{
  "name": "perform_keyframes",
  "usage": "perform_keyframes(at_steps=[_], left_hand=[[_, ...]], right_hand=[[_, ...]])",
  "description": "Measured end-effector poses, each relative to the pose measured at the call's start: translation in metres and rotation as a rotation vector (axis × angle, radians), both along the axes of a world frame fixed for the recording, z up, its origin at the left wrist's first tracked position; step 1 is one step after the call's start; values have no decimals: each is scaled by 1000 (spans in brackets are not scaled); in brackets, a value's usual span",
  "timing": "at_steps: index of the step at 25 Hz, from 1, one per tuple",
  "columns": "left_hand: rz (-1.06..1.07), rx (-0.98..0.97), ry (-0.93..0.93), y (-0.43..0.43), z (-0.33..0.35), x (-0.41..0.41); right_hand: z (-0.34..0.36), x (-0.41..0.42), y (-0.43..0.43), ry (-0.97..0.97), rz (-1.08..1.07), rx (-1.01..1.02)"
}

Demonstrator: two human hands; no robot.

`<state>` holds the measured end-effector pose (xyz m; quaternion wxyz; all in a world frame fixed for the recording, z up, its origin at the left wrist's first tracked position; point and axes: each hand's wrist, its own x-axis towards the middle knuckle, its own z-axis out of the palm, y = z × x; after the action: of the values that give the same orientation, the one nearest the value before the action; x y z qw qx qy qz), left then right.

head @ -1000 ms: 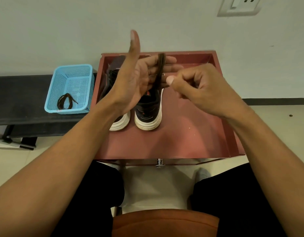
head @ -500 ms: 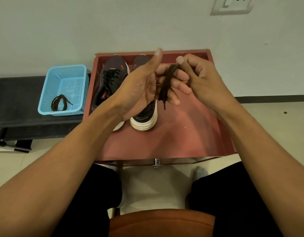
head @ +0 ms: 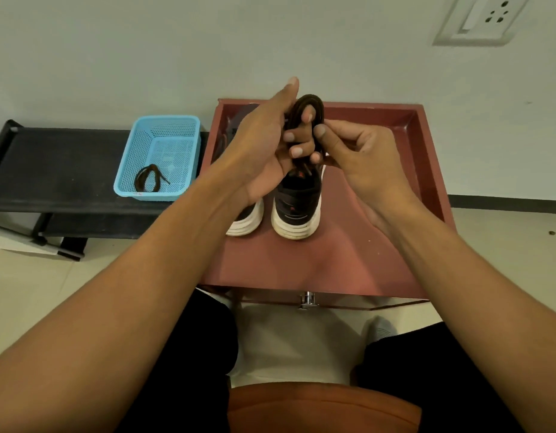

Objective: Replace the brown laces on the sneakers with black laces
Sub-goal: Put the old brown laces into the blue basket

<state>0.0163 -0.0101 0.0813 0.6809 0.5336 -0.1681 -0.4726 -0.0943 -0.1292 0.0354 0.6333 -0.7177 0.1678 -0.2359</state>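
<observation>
Head view: we hold a coiled dark brown shoelace (head: pixel 308 101) above the maroon tray-topped table (head: pixel 379 254), left hand (head: pixel 264 142) gripping through its loop, right hand (head: pixel 361 160) pinching its side. Black white-soled sneakers (head: pixel 297 207) stand on that table.

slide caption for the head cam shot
Left hand holds a looped brown lace, right hand pinching it, above sneakers on a red table; another lace lies in a blue basket.

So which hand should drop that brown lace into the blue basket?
Probably the left hand. The lace is looped over its fingers, and the blue basket sits on that side. The right hand only pinches the lace and is farther away.
</observation>
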Motion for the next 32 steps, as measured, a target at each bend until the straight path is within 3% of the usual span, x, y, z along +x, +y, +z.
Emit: perform_keyframes(at_steps=[5, 9, 15, 22, 28, 32], left_hand=[[19, 156, -129, 50, 26, 52], [289, 285, -172, 97, 12, 114], [538, 539, -275, 123, -64, 188], [278, 952, -580, 129, -127, 216], [-31, 1180, -1001, 123, -133, 211], [-110, 1184, -1089, 120, -130, 211]], right_hand=[[11, 62, 33, -7, 54, 17], [1, 149, 72, 94, 23, -160], [-39, 245, 125, 337, 0, -732], [-77, 277, 145, 730, 191, -1114], [-84, 279, 156, 732, 242, -1351], [-85, 279, 155, 760, 266, -1350]])
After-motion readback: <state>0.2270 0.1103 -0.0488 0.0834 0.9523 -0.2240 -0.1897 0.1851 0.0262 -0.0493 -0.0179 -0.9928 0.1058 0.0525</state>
